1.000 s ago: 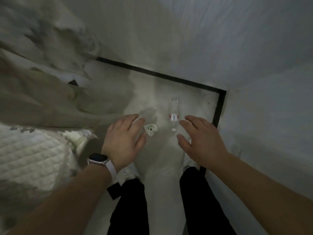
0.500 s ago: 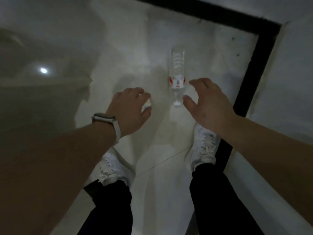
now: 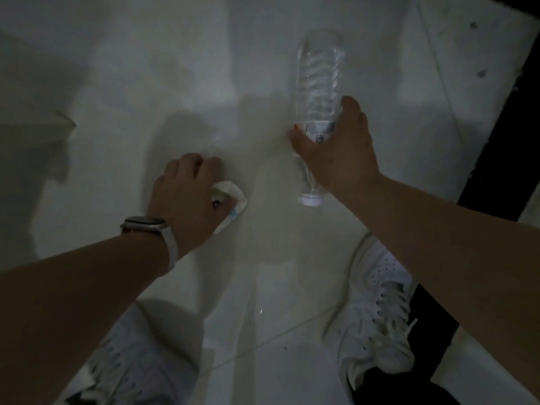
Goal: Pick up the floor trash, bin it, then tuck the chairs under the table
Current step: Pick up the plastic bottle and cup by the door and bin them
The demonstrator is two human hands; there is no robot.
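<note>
A clear plastic bottle (image 3: 318,74) with a white cap lies on the pale floor, cap toward me. My right hand (image 3: 336,147) wraps around its labelled middle, thumb on the left side and fingers on the right. A small crumpled white wrapper (image 3: 230,197) lies on the floor to the left. My left hand (image 3: 187,197), with a watch on the wrist, is curled down over it, and only the wrapper's right part shows past the fingers.
My two white sneakers (image 3: 380,311) stand on the floor below the hands. A black baseboard strip (image 3: 493,159) runs along the right, with a white wall beyond it. A pale object's edge (image 3: 58,124) juts in at the left.
The view has dropped closer to the floor. My right hand went from hovering by the cap to gripping the bottle. My left hand closed down onto the wrapper.
</note>
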